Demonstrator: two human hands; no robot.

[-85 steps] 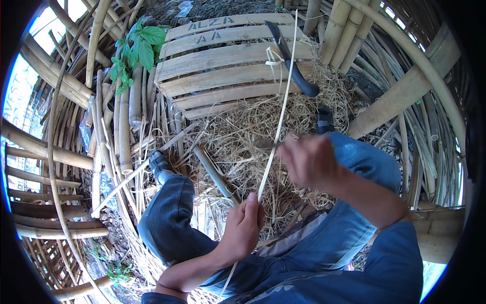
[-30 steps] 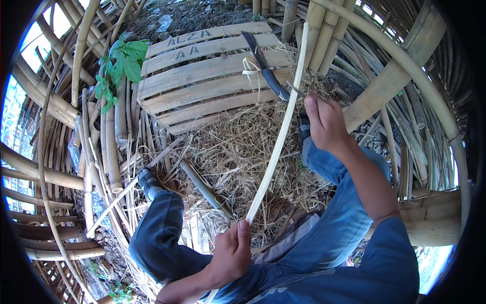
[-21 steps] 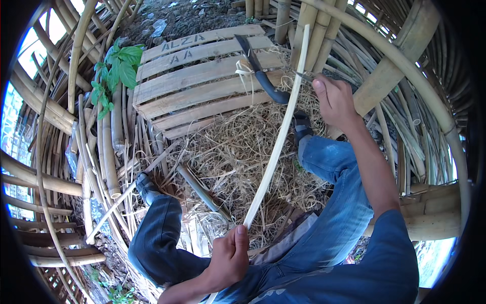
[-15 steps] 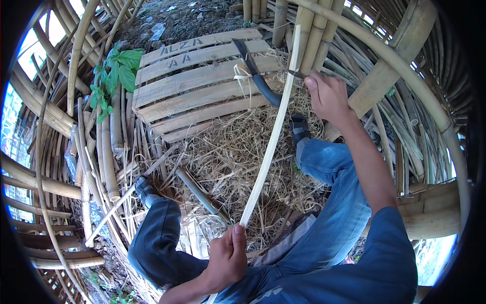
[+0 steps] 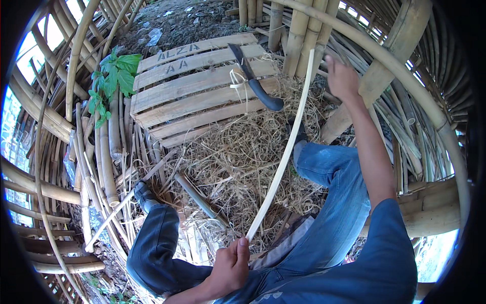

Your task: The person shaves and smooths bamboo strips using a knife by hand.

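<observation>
A long pale bamboo strip [image 5: 281, 169] slants up and away from my lap, slightly bowed. My left hand [image 5: 231, 268] is closed around its near end, thumb on top, above my thigh. The far end stands free in front of the bamboo posts. My right hand [image 5: 344, 81], blurred by motion, is raised to the right of that free end, apart from the strip. Its fingers are curled around a small knife, of which little shows now. A dark-handled curved machete [image 5: 255, 81] lies on the slatted wooden crate [image 5: 187, 91] ahead.
Curly bamboo shavings [image 5: 238, 157] cover the ground between my legs, with a short bamboo tube [image 5: 200, 197] among them. Bamboo poles [image 5: 109, 162] and a green leafy plant [image 5: 119, 71] are at left. A thick slanted post [image 5: 377, 86] and piled strips stand at right.
My right hand has moved up and right, drawing the knife away from the strip. The strip's far end has swung a little to the right; my left hand keeps its hold.
</observation>
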